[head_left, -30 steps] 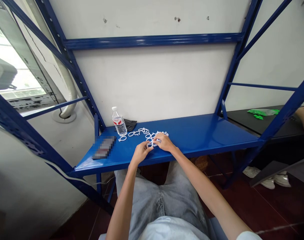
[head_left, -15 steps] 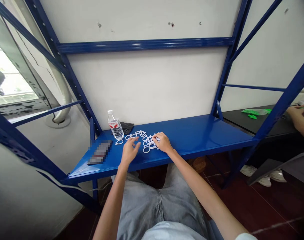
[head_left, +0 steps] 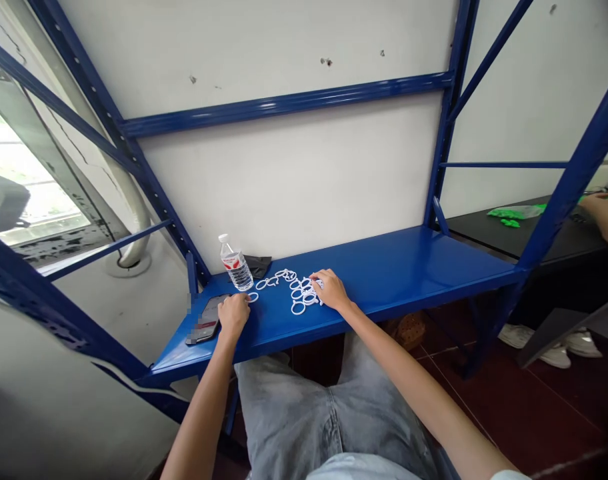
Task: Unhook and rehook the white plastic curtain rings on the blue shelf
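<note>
My left hand (head_left: 233, 315) is over the shelf's left part, beside the phone (head_left: 204, 321). Its fingers are closed at the edge of a single white ring (head_left: 254, 297) with a small tab, in front of the water bottle (head_left: 237, 268). My right hand (head_left: 330, 291) rests with curled fingers on the right side of a loose pile of white rings (head_left: 298, 307). Its fingertips are among the rings; what they pinch is hidden. Several more white rings (head_left: 267, 284) trail from the pile toward the bottle.
A black pouch (head_left: 258, 266) lies behind the bottle against the wall. The blue shelf (head_left: 399, 267) is framed by blue metal posts. At the right, another person's hand (head_left: 601, 203) is above a black table (head_left: 564, 237) with green pieces in a plastic bag (head_left: 521, 212).
My left hand has moved left and down, from beside the pile to the single ring near the bottle, and its fingers have closed. My right hand stays at the pile. The view has tilted slightly.
</note>
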`<action>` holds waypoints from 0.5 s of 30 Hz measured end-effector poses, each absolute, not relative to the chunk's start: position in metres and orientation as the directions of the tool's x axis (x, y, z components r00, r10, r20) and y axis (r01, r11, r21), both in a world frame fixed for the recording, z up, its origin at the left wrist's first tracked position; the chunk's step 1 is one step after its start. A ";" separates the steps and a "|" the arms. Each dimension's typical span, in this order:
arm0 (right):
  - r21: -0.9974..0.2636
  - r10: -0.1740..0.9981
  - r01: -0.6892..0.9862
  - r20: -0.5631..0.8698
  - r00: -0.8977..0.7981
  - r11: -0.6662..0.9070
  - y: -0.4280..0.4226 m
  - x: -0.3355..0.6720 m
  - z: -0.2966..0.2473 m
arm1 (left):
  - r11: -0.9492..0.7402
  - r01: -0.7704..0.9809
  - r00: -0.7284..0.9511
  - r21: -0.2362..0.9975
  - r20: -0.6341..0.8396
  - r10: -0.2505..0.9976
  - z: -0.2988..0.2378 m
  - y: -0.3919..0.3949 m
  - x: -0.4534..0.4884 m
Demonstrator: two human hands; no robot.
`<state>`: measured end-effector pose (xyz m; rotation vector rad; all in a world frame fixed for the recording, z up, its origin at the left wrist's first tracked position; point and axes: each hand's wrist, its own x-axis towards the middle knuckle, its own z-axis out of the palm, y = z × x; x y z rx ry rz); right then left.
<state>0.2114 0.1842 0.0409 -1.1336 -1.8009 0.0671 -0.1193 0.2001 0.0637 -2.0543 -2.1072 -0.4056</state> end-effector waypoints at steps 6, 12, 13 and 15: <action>-0.502 0.707 0.632 0.700 -0.105 0.590 0.180 0.210 0.045 | -0.222 0.939 0.099 0.262 0.411 0.906 0.071 0.191 -0.095; -0.477 0.690 0.595 0.698 -0.191 0.647 0.172 0.211 0.051 | -0.423 0.844 0.240 0.330 0.473 0.848 0.083 0.181 -0.042; -0.468 0.686 0.588 0.694 -0.217 0.659 0.171 0.211 0.051 | -0.450 0.828 0.262 0.333 0.480 0.837 0.084 0.180 -0.034; -0.447 0.679 0.579 0.682 -0.271 0.681 0.171 0.211 0.051 | -0.501 0.796 0.307 0.340 0.487 0.818 0.084 0.177 -0.022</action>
